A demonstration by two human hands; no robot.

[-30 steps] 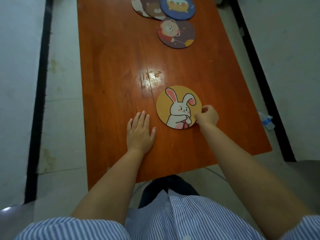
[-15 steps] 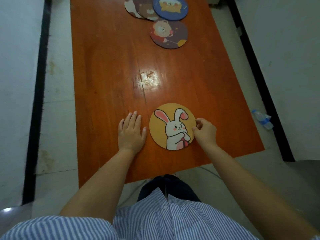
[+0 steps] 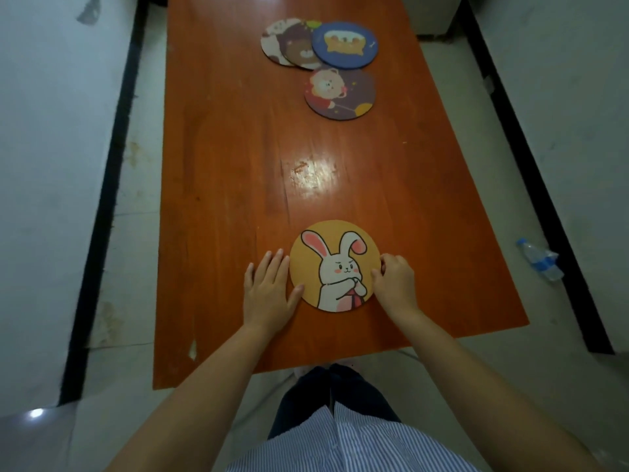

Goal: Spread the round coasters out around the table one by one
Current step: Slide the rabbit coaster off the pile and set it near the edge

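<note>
As I set the round yellow rabbit coaster near the orange wooden worktop's edge, my right hand pinched its rim, my left hand lay flat, grasping nothing; next, I judged, let go and fetch from the overlapping pile.

The glossy orange wooden counter carries a yellow rabbit coaster near its front edge, a dark lion coaster farther back, and beyond it three overlapping coasters, the blue one uppermost.

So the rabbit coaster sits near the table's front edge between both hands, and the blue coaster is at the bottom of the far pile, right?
Not quite. The head view shows the blue coaster on top of the far pile, overlapping the others. The rabbit coaster between the left hand and right hand is correct.
</note>
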